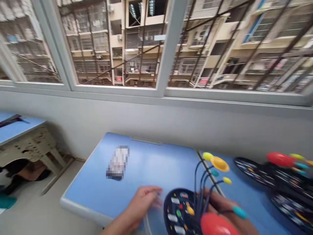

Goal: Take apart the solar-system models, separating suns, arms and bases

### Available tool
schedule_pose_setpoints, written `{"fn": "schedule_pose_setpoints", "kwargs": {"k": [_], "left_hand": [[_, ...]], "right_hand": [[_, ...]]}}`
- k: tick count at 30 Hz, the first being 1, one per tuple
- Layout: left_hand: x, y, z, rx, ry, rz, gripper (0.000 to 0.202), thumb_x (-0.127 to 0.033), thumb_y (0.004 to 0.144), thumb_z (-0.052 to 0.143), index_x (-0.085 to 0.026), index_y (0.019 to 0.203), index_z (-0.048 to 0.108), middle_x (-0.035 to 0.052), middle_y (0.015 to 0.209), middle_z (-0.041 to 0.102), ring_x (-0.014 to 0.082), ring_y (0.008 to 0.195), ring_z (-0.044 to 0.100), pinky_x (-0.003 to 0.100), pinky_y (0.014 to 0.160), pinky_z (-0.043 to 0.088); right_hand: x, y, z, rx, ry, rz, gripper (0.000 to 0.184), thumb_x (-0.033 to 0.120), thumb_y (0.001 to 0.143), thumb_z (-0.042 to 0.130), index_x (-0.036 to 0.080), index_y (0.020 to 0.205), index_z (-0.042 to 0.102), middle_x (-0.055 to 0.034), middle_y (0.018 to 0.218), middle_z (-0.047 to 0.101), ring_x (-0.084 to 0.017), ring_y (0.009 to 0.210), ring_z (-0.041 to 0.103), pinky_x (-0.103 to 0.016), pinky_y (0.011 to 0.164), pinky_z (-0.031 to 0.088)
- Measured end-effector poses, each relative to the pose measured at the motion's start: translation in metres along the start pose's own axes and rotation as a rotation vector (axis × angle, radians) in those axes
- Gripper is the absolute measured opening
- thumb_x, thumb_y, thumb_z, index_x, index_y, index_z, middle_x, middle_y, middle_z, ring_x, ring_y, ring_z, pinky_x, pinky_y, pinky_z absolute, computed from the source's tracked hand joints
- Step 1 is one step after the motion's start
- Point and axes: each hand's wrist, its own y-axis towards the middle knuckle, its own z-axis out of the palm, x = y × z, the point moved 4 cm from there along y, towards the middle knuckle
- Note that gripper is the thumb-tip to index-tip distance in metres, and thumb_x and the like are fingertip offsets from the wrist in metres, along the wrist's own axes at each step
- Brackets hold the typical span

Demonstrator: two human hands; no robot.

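Note:
My right hand (232, 209) is closed around the far side of a round black base with bendy stalks (179, 212); the base hides part of its fingers. White labels and small coloured spots cover the base's face. Thin black stalks rise from it to yellow, orange and teal tips, and a big red dome (217, 225) sits at its near edge. My left hand (141, 202) is just left of the base, over the blue desk (156, 163). Its fingers are half bent, apart and slightly blurred, with nothing visible in them.
A phone-like object (118, 162), pixelated, lies on the desk's left half. On the adjoining desk at right are more round black bases (254, 171) with a red dome (280, 159). Another desk (26, 125) stands at far left. Behind are a white wall and windows.

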Motion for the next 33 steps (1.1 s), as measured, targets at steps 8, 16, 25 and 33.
{"fn": "schedule_pose_setpoints", "kwargs": {"k": [8, 16, 25, 33], "left_hand": [[-0.030, 0.053, -0.036, -0.104, 0.696, 0.339, 0.040, -0.026, 0.081, 0.037, -0.014, 0.113, 0.058, 0.0084, 0.112, 0.062, 0.0197, 0.108, 0.052, 0.036, 0.098, 0.037], [-0.051, 0.091, -0.039, -0.213, 1.085, 0.361, 0.039, -0.016, 0.084, 0.035, -0.018, 0.117, 0.055, 0.0056, 0.111, 0.062, 0.0177, 0.105, 0.053, 0.032, 0.093, 0.038], [-0.070, 0.122, -0.033, -0.283, 1.263, 0.357, 0.037, -0.016, 0.085, 0.038, -0.025, 0.116, 0.054, 0.0035, 0.105, 0.065, 0.0187, 0.106, 0.051, 0.041, 0.094, 0.029], [-0.060, 0.084, 0.003, -0.534, 1.307, 0.605, 0.031, -0.029, 0.082, 0.048, -0.020, 0.110, 0.058, 0.0113, 0.118, 0.056, 0.0257, 0.109, 0.045, 0.045, 0.091, 0.029]], "right_hand": [[-0.021, 0.052, -0.038, -0.264, -0.352, 0.102, 0.016, 0.029, 0.057, 0.044, 0.020, 0.046, 0.049, 0.0019, 0.040, 0.048, -0.014, 0.044, 0.045, -0.023, 0.044, 0.034], [-0.081, 0.091, -0.053, -0.355, -0.530, 0.244, 0.017, 0.023, 0.065, 0.045, 0.018, 0.057, 0.058, -0.0027, 0.054, 0.062, -0.016, 0.055, 0.057, -0.021, 0.049, 0.034], [-0.085, 0.107, -0.044, -0.362, -0.676, 0.293, 0.020, 0.015, 0.070, 0.047, 0.017, 0.075, 0.066, -0.0066, 0.065, 0.066, -0.019, 0.065, 0.060, -0.023, 0.052, 0.029], [-0.088, 0.110, -0.042, -0.321, -0.774, 0.341, 0.022, 0.019, 0.074, 0.049, 0.015, 0.084, 0.068, -0.0120, 0.076, 0.068, -0.024, 0.073, 0.062, -0.025, 0.054, 0.031]]}}
